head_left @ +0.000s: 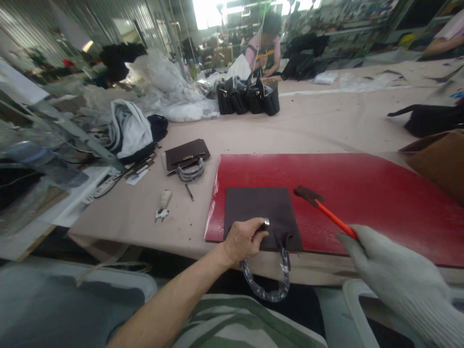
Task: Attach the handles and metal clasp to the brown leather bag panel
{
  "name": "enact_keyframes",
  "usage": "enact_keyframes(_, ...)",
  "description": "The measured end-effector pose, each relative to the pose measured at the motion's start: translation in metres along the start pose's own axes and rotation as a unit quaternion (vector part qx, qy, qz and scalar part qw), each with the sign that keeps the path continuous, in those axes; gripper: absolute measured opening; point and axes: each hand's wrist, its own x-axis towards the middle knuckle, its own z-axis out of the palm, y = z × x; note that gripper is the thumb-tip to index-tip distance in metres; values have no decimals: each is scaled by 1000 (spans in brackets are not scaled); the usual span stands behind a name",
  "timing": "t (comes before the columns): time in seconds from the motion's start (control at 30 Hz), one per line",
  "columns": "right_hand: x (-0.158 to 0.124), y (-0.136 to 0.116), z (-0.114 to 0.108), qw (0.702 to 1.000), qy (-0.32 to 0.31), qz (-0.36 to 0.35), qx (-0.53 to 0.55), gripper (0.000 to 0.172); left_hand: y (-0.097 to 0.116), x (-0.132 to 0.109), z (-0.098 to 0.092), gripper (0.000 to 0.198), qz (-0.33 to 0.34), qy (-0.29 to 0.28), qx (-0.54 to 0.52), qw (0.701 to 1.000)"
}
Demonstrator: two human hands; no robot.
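Note:
A dark brown leather bag panel (258, 205) lies flat on a red board (348, 193). Its curved handle (267, 294), wrapped in clear plastic, hangs over the table's front edge. My bare left hand (242, 240) is closed in a pinch above the panel, holding a short metal punch (267, 222) whose shiny end shows; the lower end is hidden by my fingers. In a whitish work glove, my right hand (387, 263) grips the orange handle of a hammer (335, 219). The dark hammer head is over the board, to the right of the panel and apart from the punch.
On the left are a finished-looking brown handbag (187, 155), nippers (164, 205) with a wrapped handle and a small metal rod (189, 192). Black bags (248, 98) stand farther back near plastic sheeting (159, 87). A co-worker (266, 48) works across the table.

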Motion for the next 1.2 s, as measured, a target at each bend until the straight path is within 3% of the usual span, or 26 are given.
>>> enact_keyframes(0.07,9,3,15,997,-21,3,-75,35,0,0,-1,12,1,0,5,1000)
enact_keyframes(0.13,15,-2,31,996,-5,-14,-85,39,1,0,-3,13,1,-1,11,1000)
enact_keyframes(0.27,17,-40,60,993,64,-92,48,44,3,-2,-6,14,-13,-16,10,1000)
enact_keyframes(0.4,14,-80,86,972,-6,-185,143,48,7,-1,-5,11,-64,-26,-46,997)
enact_keyframes(0.47,12,-88,95,971,-22,-190,145,51,7,4,-7,14,-144,18,-130,981)
enact_keyframes(0.57,10,-88,100,972,-33,-175,154,52,-3,15,-22,29,-277,163,-267,908)
enact_keyframes(0.63,10,-86,100,972,-36,-173,155,53,-17,19,-42,40,-319,223,-283,877)
enact_keyframes(0.8,10,-86,97,973,-34,-178,142,54,-60,2,-110,37,-401,195,-115,888)
enact_keyframes(0.9,10,-86,98,974,-35,-177,135,53,-82,-15,-143,25,-445,112,82,885)
enact_keyframes(0.97,10,-85,101,974,-34,-183,129,53,-90,-22,-156,23,-467,38,234,852)
enact_keyframes(1.07,11,-82,105,973,-14,-198,121,51,-90,-28,-165,25,-494,-44,386,778)
enact_keyframes(1.13,12,-79,110,971,8,-205,119,50,-85,-27,-166,28,-504,-63,428,748)
enact_keyframes(1.2,15,-76,118,969,30,-213,121,51,-84,-23,-167,29,-505,-49,440,741)
